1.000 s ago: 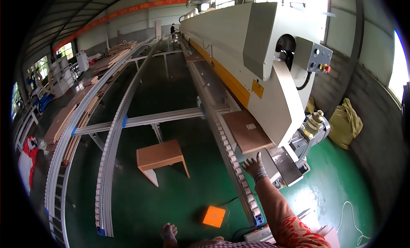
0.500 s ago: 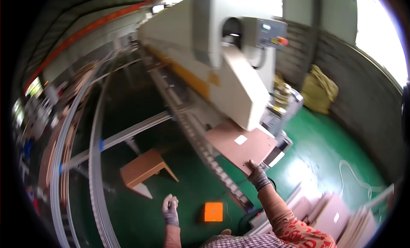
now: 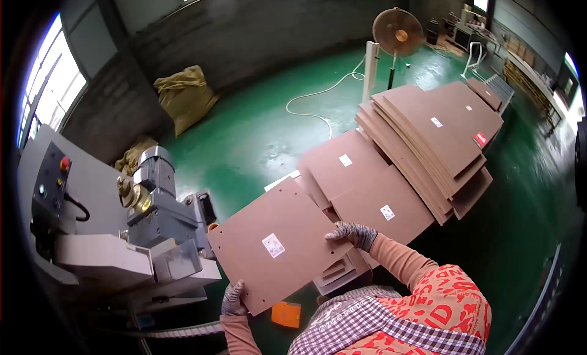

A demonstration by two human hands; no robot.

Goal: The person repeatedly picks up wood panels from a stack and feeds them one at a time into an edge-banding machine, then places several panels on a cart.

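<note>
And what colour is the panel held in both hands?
The panel is pinkish brown, with a white label; the head view shows it best.

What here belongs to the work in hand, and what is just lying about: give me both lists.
In the work:
brown board, held by the left hand and right hand
stacked boards of similar colour, likely
machine, probably

Apparently just about:
fan
big sack near the wall

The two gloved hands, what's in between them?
A flat brown board with a white label, held at its edges by the left hand and right hand, as the head view shows.
</note>
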